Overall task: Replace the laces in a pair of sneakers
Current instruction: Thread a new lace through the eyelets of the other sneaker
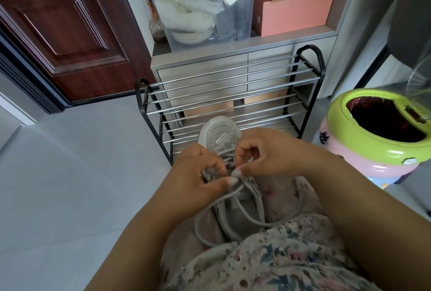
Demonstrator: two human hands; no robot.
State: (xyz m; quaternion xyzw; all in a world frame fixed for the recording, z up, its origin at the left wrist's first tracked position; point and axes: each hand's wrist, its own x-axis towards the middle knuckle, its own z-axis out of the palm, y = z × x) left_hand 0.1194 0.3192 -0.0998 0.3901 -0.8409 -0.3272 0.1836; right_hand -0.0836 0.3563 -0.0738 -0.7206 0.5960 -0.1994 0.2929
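At six o'clock, nearest the camera, a floral garment (279,258) covers the person's lap, and loose loops of grey lace (235,209) trail over it and the pinkish cloth beneath. Just above, at the centre, a grey sneaker (218,137) lies on the lap with its toe pointing toward twelve o'clock, its mesh toe cap and a small label showing beyond the knuckles. The left hand (198,174), coming in from seven o'clock, has its fingers curled against the side of the sneaker over the eyelets, with the thumb lying across the lace strands; whether it pinches the lace or only steadies the shoe cannot be told for sure. The right hand (263,154), reaching in from four o'clock, has thumb and bent fingers closed together on a lace strand at the middle of the lacing. The two hands almost touch at the thumbs. Beyond the toe, toward twelve o'clock, stands a black shoe rack (233,94) with chrome bars. At three o'clock sits a bin (363,148) with a green rim and pink body. Further off, at twelve o'clock, a clear storage tub (203,17) and stacked orange boxes (296,12) rest on a shelf, and a dark wooden door (65,29) fills ten o'clock.
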